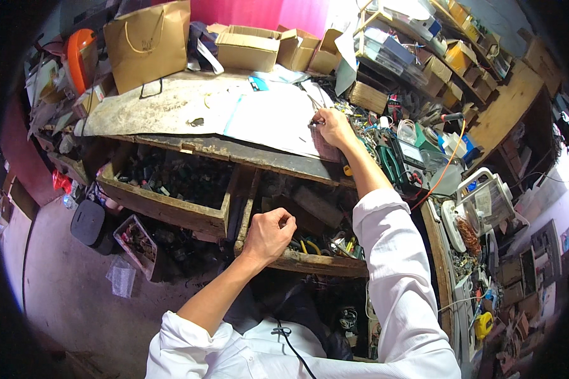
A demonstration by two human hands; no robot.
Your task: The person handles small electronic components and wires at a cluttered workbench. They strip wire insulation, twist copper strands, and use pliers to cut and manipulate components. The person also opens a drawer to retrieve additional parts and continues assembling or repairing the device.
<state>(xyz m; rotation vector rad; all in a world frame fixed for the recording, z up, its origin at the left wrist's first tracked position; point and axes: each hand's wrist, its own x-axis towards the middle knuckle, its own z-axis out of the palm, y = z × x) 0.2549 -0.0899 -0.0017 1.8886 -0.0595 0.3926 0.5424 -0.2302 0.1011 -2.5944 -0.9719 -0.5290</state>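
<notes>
Okay, my right grip (333, 128) pinches a small dark piece (314, 122); left grip (269, 236) curled, contents unclear. Slack could drop it into clutter (389, 165).

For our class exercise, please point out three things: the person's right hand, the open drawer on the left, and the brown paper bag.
Right hand (335, 128): head view, back of the hand.
Open drawer (171, 210): head view, wooden front panel.
Brown paper bag (150, 58): head view, front face.

Right forearm (365, 167) was stretched forward, right hand (333, 128) pinched; left hand (269, 235) sat lower, nearer in, loosely curled.
</notes>
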